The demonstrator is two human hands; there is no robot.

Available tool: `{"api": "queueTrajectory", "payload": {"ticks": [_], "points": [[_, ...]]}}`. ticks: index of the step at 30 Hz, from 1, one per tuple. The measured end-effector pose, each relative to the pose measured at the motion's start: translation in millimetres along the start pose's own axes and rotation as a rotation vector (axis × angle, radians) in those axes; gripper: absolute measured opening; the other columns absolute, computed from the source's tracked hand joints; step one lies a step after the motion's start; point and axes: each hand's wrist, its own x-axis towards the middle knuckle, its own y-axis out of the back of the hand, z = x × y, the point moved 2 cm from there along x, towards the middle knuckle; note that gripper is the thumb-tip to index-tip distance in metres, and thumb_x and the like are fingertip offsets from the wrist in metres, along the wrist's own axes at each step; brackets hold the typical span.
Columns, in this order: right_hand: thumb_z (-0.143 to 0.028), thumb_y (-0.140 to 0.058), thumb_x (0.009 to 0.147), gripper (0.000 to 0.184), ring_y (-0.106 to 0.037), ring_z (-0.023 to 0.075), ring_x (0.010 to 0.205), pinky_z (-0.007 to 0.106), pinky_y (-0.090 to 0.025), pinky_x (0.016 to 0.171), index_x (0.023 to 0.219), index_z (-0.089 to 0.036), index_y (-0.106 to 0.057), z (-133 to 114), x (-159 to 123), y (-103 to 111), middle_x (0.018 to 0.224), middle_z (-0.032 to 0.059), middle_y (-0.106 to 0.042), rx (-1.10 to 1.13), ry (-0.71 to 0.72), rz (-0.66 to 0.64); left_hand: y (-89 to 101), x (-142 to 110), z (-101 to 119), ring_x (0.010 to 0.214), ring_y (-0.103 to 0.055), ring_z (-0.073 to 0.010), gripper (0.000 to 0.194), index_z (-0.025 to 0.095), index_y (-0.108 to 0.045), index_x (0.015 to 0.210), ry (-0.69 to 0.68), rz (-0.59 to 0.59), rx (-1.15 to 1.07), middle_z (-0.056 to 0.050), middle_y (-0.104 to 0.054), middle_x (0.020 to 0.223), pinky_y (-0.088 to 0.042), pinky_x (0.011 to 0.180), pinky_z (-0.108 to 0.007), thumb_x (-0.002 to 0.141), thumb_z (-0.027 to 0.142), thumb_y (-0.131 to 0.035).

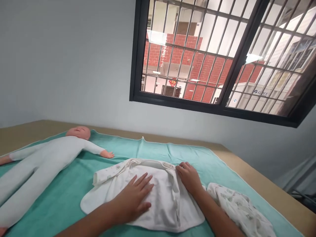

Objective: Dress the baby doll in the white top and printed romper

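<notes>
A white baby shirt (160,204) with a small print on its turned-out edges lies spread on a green cloth (59,191). My left hand (134,199) rests flat on the middle of the shirt, palm down with the fingers spread. At the shirt's upper right, by the sleeve, my right hand (189,177) has its fingers bent and close together on the fabric; its thumb is hidden. To the left, a baby doll (54,153) in a white suit lies on its back with its arms stretched out.
A crumpled white printed garment (239,205) lies to the right of my right forearm. Beneath the cloth is a tan tabletop (266,184), its far side against a grey wall (74,65). A dark-framed barred window (214,112) is set in the wall above.
</notes>
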Motion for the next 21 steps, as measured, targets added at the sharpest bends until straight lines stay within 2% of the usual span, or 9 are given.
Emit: {"api": "queueTrajectory", "payload": {"ticks": [2,4,9,12,14,16,19,21], "points": [[-0.019,-0.038,0.094,0.025,-0.052,0.0203,0.091,0.03,-0.033,0.079,0.09,-0.022,-0.063,2,2,-4,0.092,0.0056,-0.062,0.012,-0.011,-0.048,-0.4,-11,10,0.143,-0.012,-0.0319,0.058,0.03,-0.024,0.147,0.013,-0.102,-0.029,-0.008,-0.017,0.156,-0.015,0.111,-0.063,0.094,0.053,-0.031],[-0.02,-0.037,0.094,0.026,-0.053,0.0202,0.091,0.029,-0.034,0.079,0.087,-0.02,-0.062,3,5,-8,0.089,0.0066,-0.062,0.019,-0.042,-0.063,2.0,-16,16,0.143,-0.01,-0.0328,0.06,0.03,-0.023,0.147,0.038,-0.146,-0.046,-0.009,-0.016,0.155,-0.01,0.11,-0.066,0.094,0.056,-0.026],[-0.021,-0.044,0.091,0.019,-0.056,0.0204,0.087,0.029,-0.035,0.074,0.081,-0.018,-0.06,1,22,-7,0.086,0.0076,-0.063,0.024,-0.084,-0.073,6.4,-19,21,0.142,-0.01,-0.0352,0.062,0.032,-0.026,0.147,0.056,-0.138,-0.097,-0.009,-0.017,0.155,-0.005,0.109,-0.068,0.092,0.061,-0.027],[-0.024,-0.04,0.092,0.022,-0.057,0.0207,0.087,0.03,-0.037,0.075,0.085,-0.018,-0.06,-6,22,1,0.089,0.0078,-0.063,0.029,-0.153,-0.046,4.9,-21,22,0.142,-0.012,-0.0352,0.06,0.033,-0.028,0.146,0.055,-0.101,-0.108,-0.009,-0.018,0.155,-0.004,0.107,-0.07,0.092,0.06,-0.028],[-0.028,-0.032,0.095,0.029,-0.057,0.0205,0.091,0.03,-0.039,0.077,0.092,-0.02,-0.06,-12,9,7,0.096,0.0078,-0.063,0.067,-0.232,-0.002,3.8,-20,21,0.142,-0.015,-0.0344,0.058,0.032,-0.032,0.144,0.048,-0.065,-0.114,-0.008,-0.022,0.154,-0.007,0.108,-0.069,0.092,0.058,-0.034],[-0.034,-0.03,0.095,0.032,-0.057,0.0203,0.097,0.03,-0.042,0.081,0.099,-0.022,-0.06,-16,-13,12,0.105,0.0069,-0.063,0.189,-0.316,0.035,4.7,-18,15,0.14,-0.025,-0.0306,0.052,0.03,-0.041,0.139,0.088,0.016,-0.141,-0.006,-0.032,0.151,-0.014,0.111,-0.063,0.092,0.052,-0.037],[-0.039,-0.036,0.091,0.034,-0.056,0.0216,0.11,0.033,-0.042,0.093,0.111,-0.023,-0.058,-17,-51,11,0.119,0.0063,-0.06,0.417,-0.441,0.025,8.5,-14,-7,0.134,-0.038,-0.0215,0.043,0.022,-0.052,0.131,0.216,0.195,-0.159,-0.006,-0.045,0.143,-0.027,0.113,-0.044,0.095,0.041,-0.035],[-0.04,-0.039,0.088,0.041,-0.051,0.0231,0.12,0.036,-0.038,0.102,0.122,-0.021,-0.054,-15,-68,8,0.13,0.0071,-0.056,0.463,-0.457,-0.036,9.1,-14,-27,0.133,-0.039,-0.0207,0.044,0.019,-0.051,0.131,0.258,0.245,-0.09,-0.008,-0.046,0.143,-0.03,0.112,-0.04,0.096,0.038,-0.035]]}}
